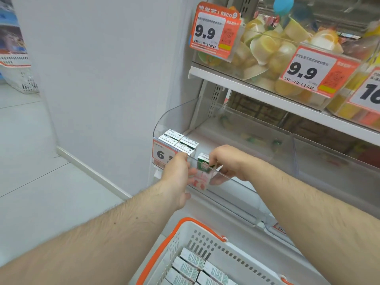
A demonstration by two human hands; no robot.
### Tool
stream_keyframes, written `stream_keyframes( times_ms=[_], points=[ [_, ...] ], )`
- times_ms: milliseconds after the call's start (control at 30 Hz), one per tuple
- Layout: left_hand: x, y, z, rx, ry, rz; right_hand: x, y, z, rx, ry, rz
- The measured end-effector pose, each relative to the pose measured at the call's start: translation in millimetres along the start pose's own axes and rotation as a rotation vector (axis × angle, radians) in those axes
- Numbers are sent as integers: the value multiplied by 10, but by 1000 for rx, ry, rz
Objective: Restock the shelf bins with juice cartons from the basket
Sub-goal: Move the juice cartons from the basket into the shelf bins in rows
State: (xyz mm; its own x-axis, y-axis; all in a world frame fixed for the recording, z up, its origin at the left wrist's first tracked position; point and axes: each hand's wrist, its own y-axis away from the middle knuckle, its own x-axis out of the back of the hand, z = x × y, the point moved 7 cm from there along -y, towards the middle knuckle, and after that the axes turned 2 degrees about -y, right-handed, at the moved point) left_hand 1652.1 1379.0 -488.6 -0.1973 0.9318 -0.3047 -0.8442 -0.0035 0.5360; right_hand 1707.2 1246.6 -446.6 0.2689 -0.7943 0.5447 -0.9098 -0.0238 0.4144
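Bin left end: filled by standing cartons (181, 141).
Bin right: open floor behind clear front wall (236, 182).
Overhead: upper shelf edge (267, 97) limits entry.

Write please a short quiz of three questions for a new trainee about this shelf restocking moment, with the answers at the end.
1. True or false: the clear bin already holds some juice cartons at its left end.
2. Multiple choice: where are the cartons that still wait to be shelved? A) on the floor B) in the white basket with orange handles C) on the upper shelf
3. Fill in: both the left hand and the right hand are at one ____ at the front wall of the bin.

Key:
1. True.
2. B.
3. Carton; it stands just right of the stacked ones.
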Motion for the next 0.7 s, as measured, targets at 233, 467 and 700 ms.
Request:
stream_keyframes(
  times_ms=[233, 467, 700],
  points=[
    [-25, 18, -12, -19, -40, -5, -165, 27, -126, 4, -163, -116],
    [-200, 203, -254, -67, -520, -192, 112, 337, -94, 192, 320, 255],
    [-268, 274, -838, -180, -1171, -414, -244, 1465, 594, 633, 194, 610]
  ],
)
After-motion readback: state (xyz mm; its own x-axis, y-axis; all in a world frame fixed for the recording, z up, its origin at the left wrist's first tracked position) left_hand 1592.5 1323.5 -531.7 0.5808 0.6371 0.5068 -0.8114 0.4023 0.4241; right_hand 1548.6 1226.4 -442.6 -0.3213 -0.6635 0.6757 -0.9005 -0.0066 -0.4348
